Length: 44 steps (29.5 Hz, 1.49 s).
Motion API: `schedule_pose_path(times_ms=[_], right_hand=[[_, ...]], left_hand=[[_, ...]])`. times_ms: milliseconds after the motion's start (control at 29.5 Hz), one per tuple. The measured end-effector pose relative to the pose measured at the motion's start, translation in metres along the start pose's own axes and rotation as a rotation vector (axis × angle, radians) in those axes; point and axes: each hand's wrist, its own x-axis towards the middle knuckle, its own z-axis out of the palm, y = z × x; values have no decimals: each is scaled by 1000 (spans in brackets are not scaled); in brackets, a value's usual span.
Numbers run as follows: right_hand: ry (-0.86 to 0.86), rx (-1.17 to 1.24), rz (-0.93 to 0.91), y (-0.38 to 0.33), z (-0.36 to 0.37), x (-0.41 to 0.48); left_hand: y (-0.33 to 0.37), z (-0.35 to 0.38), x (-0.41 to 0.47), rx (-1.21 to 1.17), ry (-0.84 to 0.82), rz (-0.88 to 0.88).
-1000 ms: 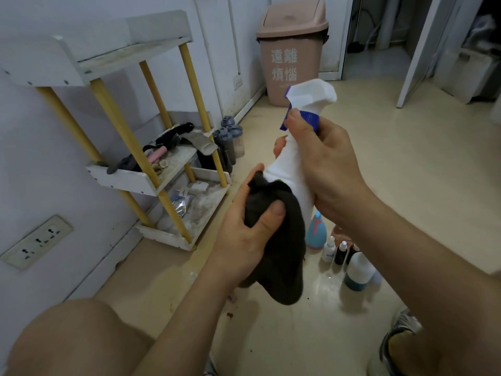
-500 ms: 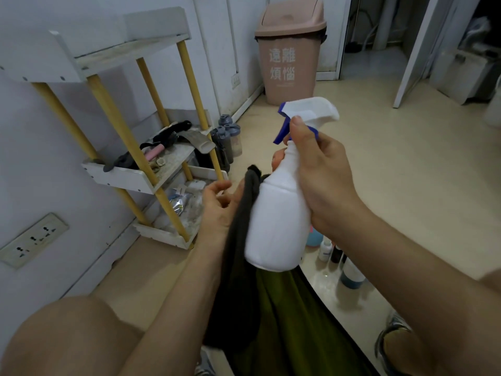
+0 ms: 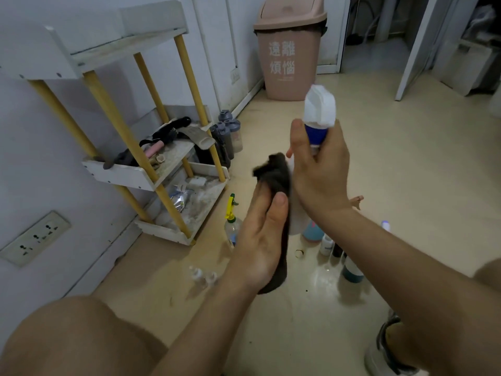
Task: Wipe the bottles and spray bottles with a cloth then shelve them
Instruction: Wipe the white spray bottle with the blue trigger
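The wiping step is judged to be in hand. A white spray bottle (image 3: 321,109) is held upright in mid-air by its blue neck. The right hand (image 3: 320,172) is closed around that neck, with thumb and fingers curled just under the trigger head. A dark cloth (image 3: 273,169) is pressed to the bottle's left flank, just below and beside that grip. It is held there by the left hand (image 3: 260,234), whose thumb and fingers are clamped on the fabric, and its loose end is left hanging beneath. Most of the bottle's body is hidden behind hands and cloth, so how much has been cleaned cannot be told.

For the next move, the cloth would probably need to be drawn round or down the body while the neck is kept firmly held. Only then could the bottle be carried to the rack.

A pale, glossy floor (image 3: 406,185) is spread out below the grip. A white rack (image 3: 130,175) with yellow posts is set against the wall to the left of the grip, and its lower tiers are dusty and cluttered. A pink bin (image 3: 288,55) is placed beyond the grip. More bottles are left standing on the floor beneath the grip: a teal-based bottle (image 3: 352,272) to the lower right, a yellow-topped spray bottle (image 3: 231,218) to the lower left, and some small vials (image 3: 202,275) nearer the person. A wall socket (image 3: 32,240) is fitted low, far left of the grip.
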Motion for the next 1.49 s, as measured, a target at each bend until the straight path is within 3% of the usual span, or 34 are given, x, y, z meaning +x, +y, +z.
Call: schedule_pose_path(times_ms=[136,203,271,440,508,610,678,745,847,915,983,1017,1084,1152,1288,1491], right_hand=[[29,186,562,19,-4,7],[-25,233,603,13,-6,6],[-73,241,480,1,-6,4],[-164,217,267,-21,-5,-2],[-244,265,222,-33,-6,-5],[-386,411,235,-49,-11,-5],[-461,516,301,-53,-15,-3],[-488,627,404,-50,-17,0],[-384,603,468,-32,-16,3],[-315,221,311,-24,-20,10],[-396,-145,203,-25,-24,12],[-457,-214,265,-26,-24,10],[-548,-81,492,-31,-19,-5],[-468,119,588,-26,-9,-19],[-372,395,772,-15,-9,-27],[-518,116,468,-11,-9,-28]], left_hand=[[-8,-13,4,358,-107,138],[-14,-20,5,535,-146,232],[-11,-21,2,547,-114,209],[-14,-22,9,188,-27,-84],[-15,-28,12,-18,-104,-177],[-22,-35,7,-523,-312,-257],[-31,-34,2,-747,-211,-379],[-42,-31,-2,-790,-47,-466],[-32,-26,-8,-759,-135,-435],[-19,-24,-5,-694,-243,-350],[-15,-24,5,-482,-92,-287],[-15,-24,10,-342,19,-249],[-13,-23,15,-48,171,-159],[-11,-18,13,187,233,-67],[-14,-13,10,269,299,5],[-5,-6,19,160,254,-83]])
